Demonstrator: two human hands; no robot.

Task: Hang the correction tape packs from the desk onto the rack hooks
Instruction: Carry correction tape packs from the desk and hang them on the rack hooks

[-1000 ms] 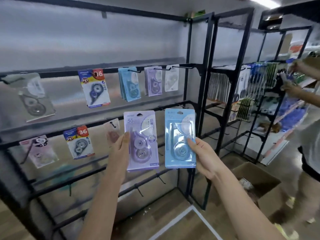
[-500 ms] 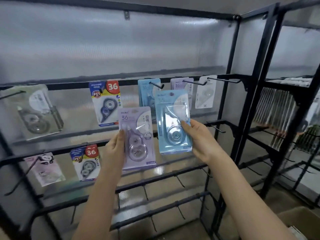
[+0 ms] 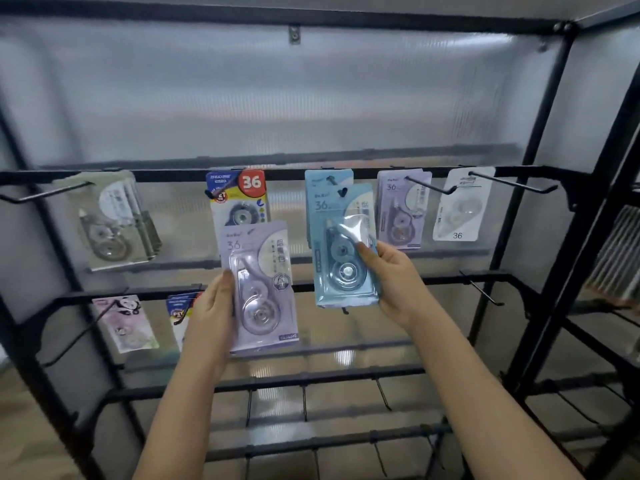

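Head view: several packs already hung on the rack (image 3: 346,174) — left hand (image 3: 213,315) gripped a purple pack (image 3: 259,289), right hand (image 3: 394,282) a blue pack (image 3: 343,244), both unhung.

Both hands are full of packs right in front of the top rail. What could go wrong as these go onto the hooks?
1. The right hand holds several blue packs by one edge; the stack could fan or drop at the hook.
2. That hook already carries blue packs, so the hang holes may be hard to line up.
3. The left hand holds the purple pack by its side; it may snag the "36" pack behind.
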